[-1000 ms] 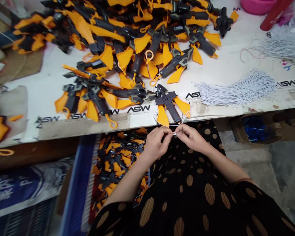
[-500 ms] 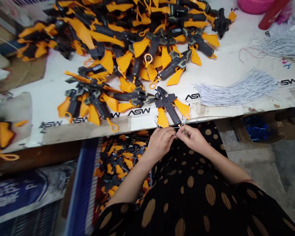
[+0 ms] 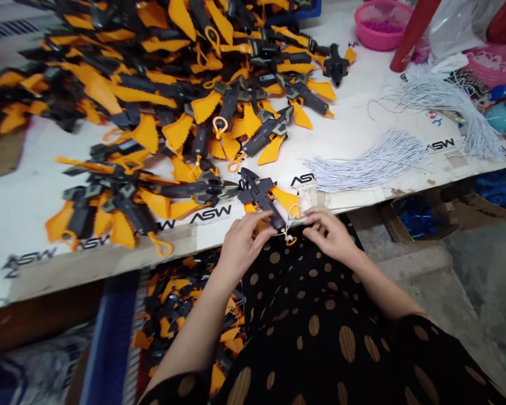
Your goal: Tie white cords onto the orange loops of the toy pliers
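A dark grey toy plane (image 3: 259, 194) with orange toothed wings lies at the table's front edge, its tail towards me. At the tail, a white string (image 3: 293, 214) is looped and knotted beside a small orange ring (image 3: 291, 241) hanging over the edge. My left hand (image 3: 242, 244) is by the near left wing, thumb and forefinger apart, with the thumb tip close to the tail and string. My right hand (image 3: 331, 236) is right of the string, fingers loosely bent and apart, with nothing visible in them.
Many similar toys (image 3: 219, 101) are heaped across the table. White string bundles (image 3: 366, 163) lie to the right, near a pink basin (image 3: 379, 25) and a red cylinder (image 3: 413, 36). Below the table, a blue-edged container (image 3: 109, 337) holds more toys; a carton (image 3: 455, 214) stands right.
My hands were close together, pinching the string at the toy's tail; now they have parted and the fingers have loosened. A knot and orange ring show between them. The view has shifted right.
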`<state>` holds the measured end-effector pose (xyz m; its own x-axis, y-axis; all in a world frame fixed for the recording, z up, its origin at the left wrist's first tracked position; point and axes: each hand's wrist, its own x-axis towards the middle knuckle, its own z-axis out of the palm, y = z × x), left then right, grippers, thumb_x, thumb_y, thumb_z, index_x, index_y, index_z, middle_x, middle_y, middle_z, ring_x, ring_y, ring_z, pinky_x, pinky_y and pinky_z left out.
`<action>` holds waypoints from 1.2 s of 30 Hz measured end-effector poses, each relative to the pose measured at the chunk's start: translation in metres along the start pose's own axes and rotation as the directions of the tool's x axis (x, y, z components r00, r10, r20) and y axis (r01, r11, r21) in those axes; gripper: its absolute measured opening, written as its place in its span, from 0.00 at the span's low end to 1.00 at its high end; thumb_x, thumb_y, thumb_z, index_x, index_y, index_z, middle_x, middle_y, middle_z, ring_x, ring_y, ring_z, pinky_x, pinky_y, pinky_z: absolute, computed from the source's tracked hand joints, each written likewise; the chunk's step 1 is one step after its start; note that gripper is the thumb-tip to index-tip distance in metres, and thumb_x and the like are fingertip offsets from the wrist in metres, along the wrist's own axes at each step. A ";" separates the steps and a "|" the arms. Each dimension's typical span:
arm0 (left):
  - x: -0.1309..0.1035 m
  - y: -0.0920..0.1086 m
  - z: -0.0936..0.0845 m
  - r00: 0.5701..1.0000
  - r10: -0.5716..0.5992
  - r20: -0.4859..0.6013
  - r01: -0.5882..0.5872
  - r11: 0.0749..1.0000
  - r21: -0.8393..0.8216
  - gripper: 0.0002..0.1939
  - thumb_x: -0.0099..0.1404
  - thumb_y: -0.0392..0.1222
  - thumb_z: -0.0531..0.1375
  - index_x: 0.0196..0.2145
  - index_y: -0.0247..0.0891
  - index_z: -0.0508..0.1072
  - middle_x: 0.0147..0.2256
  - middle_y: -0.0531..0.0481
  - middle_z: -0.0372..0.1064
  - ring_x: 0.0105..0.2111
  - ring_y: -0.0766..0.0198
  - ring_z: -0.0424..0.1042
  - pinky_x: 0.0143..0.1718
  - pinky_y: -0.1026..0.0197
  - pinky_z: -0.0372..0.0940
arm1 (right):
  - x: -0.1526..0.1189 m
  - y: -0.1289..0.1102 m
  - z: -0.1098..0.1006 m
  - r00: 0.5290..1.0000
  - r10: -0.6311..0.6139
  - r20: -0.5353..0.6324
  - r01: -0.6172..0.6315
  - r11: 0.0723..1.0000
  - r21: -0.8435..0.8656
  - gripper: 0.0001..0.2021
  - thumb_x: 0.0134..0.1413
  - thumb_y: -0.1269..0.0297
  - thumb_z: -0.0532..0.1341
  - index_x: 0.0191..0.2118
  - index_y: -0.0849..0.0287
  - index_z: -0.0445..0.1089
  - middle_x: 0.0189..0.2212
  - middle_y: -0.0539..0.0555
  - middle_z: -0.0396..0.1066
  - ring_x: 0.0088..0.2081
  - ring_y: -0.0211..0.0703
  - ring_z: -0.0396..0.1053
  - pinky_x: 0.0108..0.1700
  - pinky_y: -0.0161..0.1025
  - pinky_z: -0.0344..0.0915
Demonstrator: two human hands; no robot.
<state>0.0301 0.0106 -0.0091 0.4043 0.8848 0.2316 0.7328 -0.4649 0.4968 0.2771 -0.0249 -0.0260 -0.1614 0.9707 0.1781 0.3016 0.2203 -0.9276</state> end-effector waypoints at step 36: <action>-0.037 -0.109 -0.049 0.920 -0.272 -0.281 0.357 0.879 0.316 0.31 0.68 0.49 0.58 0.66 0.40 0.62 0.65 0.34 0.59 0.64 0.40 0.59 0.63 0.40 0.53 | 0.030 0.010 -0.011 0.978 -0.188 -0.091 0.134 0.900 -0.416 0.08 0.68 0.58 0.56 0.42 0.55 0.68 0.38 0.54 0.71 0.33 0.41 0.69 0.37 0.39 0.67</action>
<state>-0.0916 0.0304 -0.0310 0.0185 0.9495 0.3132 0.9614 -0.1029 0.2552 0.2860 0.0074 -0.0264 -0.1291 0.9166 0.3783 0.6403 0.3683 -0.6740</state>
